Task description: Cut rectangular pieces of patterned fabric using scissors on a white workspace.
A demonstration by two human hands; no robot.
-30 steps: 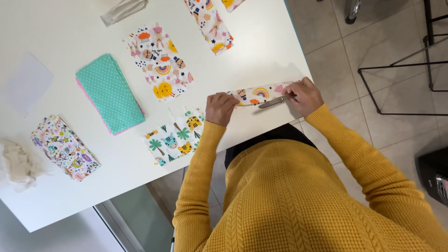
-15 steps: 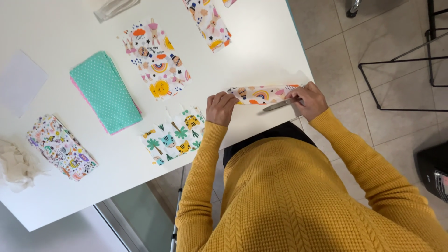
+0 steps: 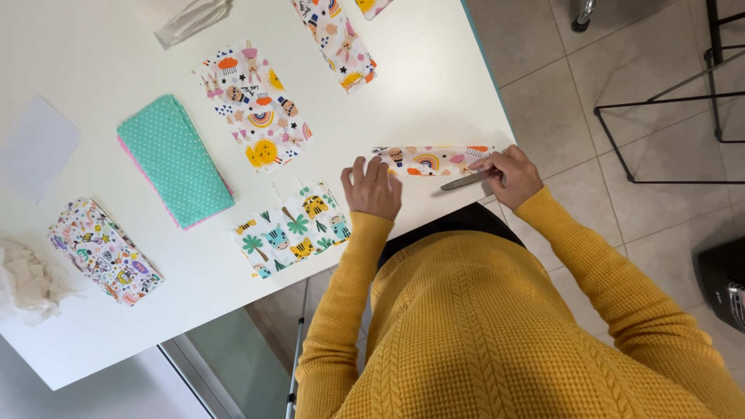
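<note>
Head view: narrow printed fabric strip (image 3: 434, 160) flat on white desk (image 3: 101, 326), near edge at 3 o'clock. Left hand (image 3: 373, 188) spread open, pressing strip's left end. Right hand (image 3: 508, 172) closed around slim metal tool (image 3: 464, 181) along strip's lower edge. Best kept taut, tool low and parallel. Animal-print piece (image 3: 293, 229) at 8 o'clock, apart.

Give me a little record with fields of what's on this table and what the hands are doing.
Surface: white table
Left hand: flat, pressing one end of a narrow printed fabric strip
Right hand: holds a slim metal tool beside the strip
Nearby: jungle-print fabric, teal dotted fabric, rainbow-and-lion fabric, small floral fabric
Clothing: mustard knitted sweater
</note>
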